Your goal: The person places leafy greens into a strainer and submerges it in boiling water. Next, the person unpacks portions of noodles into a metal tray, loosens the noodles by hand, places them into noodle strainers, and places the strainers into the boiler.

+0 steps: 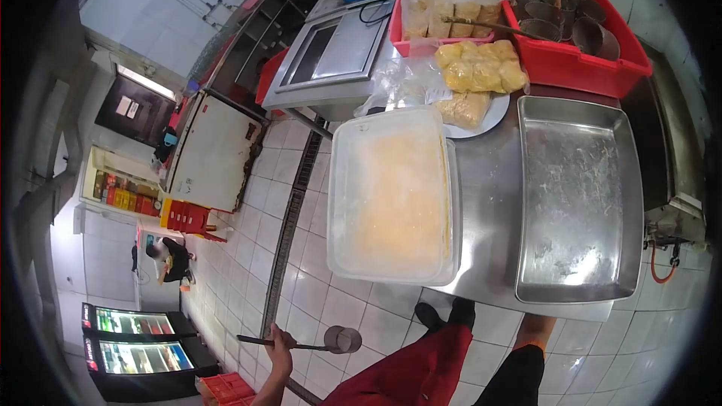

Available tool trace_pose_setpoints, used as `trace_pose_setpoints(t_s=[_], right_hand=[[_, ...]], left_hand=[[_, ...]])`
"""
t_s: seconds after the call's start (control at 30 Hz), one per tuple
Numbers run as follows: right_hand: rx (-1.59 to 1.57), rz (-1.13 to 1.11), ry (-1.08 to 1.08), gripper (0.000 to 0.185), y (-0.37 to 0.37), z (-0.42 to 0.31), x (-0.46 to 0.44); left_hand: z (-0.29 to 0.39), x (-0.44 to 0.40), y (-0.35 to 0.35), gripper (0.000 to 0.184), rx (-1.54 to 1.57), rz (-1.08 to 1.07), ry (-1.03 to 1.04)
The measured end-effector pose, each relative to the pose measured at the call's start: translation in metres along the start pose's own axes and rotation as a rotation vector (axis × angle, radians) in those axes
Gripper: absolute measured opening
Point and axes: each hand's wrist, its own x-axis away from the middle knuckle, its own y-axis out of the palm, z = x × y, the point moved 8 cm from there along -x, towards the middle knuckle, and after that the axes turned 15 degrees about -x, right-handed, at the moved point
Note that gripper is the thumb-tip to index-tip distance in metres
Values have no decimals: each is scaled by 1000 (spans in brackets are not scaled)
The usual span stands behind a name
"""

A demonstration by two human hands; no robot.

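Note:
My left hand point(282, 344) is closed round the dark handle of a long-handled strainer point(346, 340) with a grey, cup-shaped head. It is held out over the tiled floor, left of my red apron. Of my right hand point(535, 328), only a part near the wrist shows, above an orange band; the table edge hides its fingers. On the steel table point(485, 203) beyond that hand lies a deep, scratched metal tray point(579, 203). Beside the tray stands a plastic tub point(387, 195) under a cloudy lid, with pale yellowish contents showing through.
A red bin point(579, 68) with several long-handled strainers stands at the back right. Bagged yellow food point(481, 68) lies on a white plate point(492, 116). A floor drain point(289, 218) crosses the tiles. Farther off are a chest freezer point(210, 154), drinks fridges point(143, 357) and a seated person point(173, 259).

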Motion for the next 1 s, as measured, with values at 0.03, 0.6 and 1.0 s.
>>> trace_pose_setpoints(t_s=[0.03,0.6,1.0], right_hand=[[-7,5,-6,39,3,0,1],[13,6,-35,38,6,-3,8],[-16,11,-69,38,17,-27,11]], left_hand=[[-2,0,3,46,-9,6,-5],[22,-1,42,50,66,-15,-64],[14,25,53,52,-84,-121,-49]])
